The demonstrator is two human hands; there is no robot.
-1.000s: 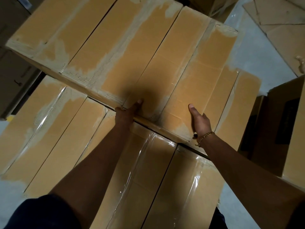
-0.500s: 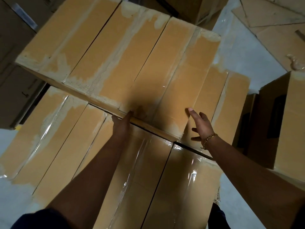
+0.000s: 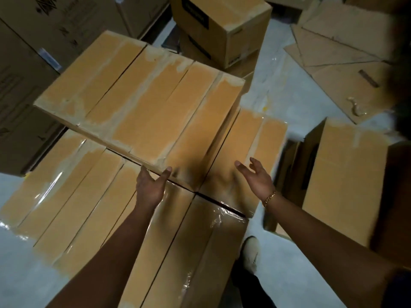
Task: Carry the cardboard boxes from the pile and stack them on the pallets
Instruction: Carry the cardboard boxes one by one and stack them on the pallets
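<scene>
A wide tan cardboard box (image 3: 142, 107) with worn tape strips lies on top of a lower layer of taped boxes (image 3: 84, 207). My left hand (image 3: 151, 187) touches the near edge of the top box, thumb and fingers spread against it. My right hand (image 3: 255, 176), with a gold bracelet at the wrist, hovers open with spread fingers just off the box's near right corner, above a lower box (image 3: 251, 147). The pallet under the stack is hidden.
A tall box (image 3: 342, 178) stands close on the right. More boxes (image 3: 222, 30) sit at the back, dark printed cartons (image 3: 33, 63) on the left. Flattened cardboard (image 3: 338, 54) lies on the grey floor at the upper right. My shoe (image 3: 251, 252) is beside the stack.
My right hand has come off the top box and now hovers open beside it. My left hand stays at the near edge. The view has pulled back, showing more floor.
</scene>
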